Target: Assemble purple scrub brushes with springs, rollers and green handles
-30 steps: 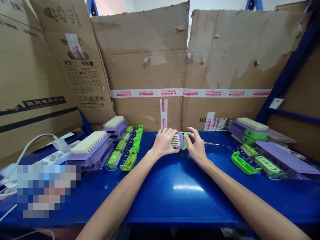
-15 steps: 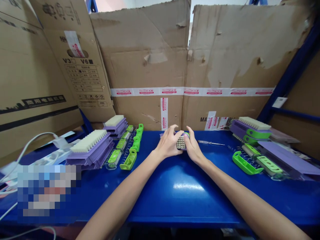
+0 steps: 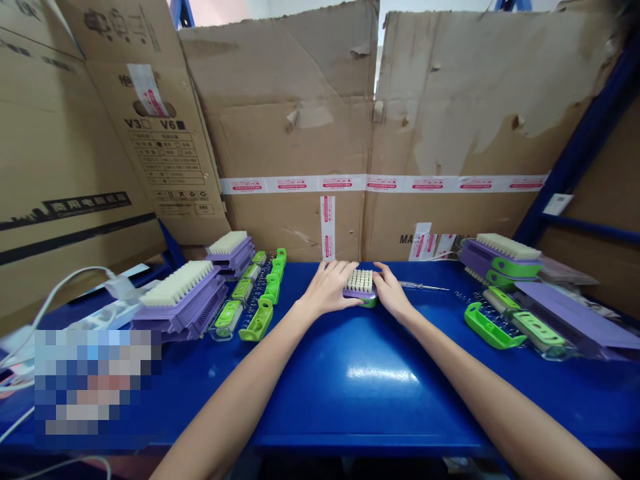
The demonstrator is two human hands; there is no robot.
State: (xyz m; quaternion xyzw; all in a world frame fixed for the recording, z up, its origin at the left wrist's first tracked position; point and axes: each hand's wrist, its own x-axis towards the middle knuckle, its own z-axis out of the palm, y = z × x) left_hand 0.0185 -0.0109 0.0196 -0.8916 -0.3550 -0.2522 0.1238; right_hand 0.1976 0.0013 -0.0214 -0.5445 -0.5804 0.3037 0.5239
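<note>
I find the brush [image 3: 360, 284] bristles up at 12 o'clock, on or just above the surface [image 3: 340, 387]. I judge it light, stiff-bodied and smooth, best held by its ends. My left hand [image 3: 328, 287] has its grip pinching the 9 o'clock end; my right hand [image 3: 393, 292] touches the 3 o'clock end, whether pinching I cannot tell. Forearms enter from 7 and 5 o'clock.

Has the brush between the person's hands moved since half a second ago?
Yes: the brush has tipped, its bristles turning from camera-facing to upward above the blue table; against the vertical tape strip, any sideways shift is slight.
</note>
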